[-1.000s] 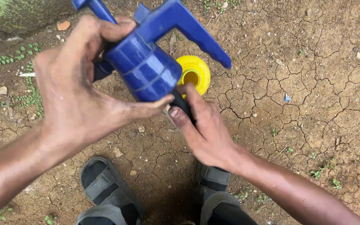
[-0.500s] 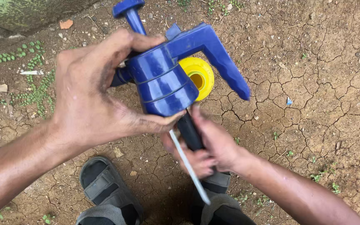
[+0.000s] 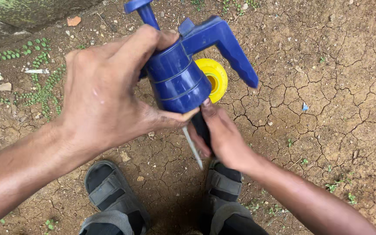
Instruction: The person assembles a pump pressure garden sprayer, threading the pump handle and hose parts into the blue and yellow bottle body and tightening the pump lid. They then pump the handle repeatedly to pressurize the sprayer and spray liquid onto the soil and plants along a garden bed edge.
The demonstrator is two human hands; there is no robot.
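My left hand is wrapped around the blue pump head of a hand sprayer, held above cracked soil. Its plunger knob points up and away, and its blue handle slants to the right. My right hand grips the black pump cylinder that hangs from the head's underside. A thin pale dip tube sticks out beside that cylinder, pointing down toward my feet. A yellow bottle stands on the ground behind the pump head, its round open mouth facing up.
My two feet in grey strap sandals stand on dry cracked earth. Small green creeping plants grow at the left, below a mossy concrete edge. Small stones and litter scraps lie about.
The pump head has risen and tilted, with its handle swinging right. My right hand slid down the black cylinder, and the pale dip tube has come into view.
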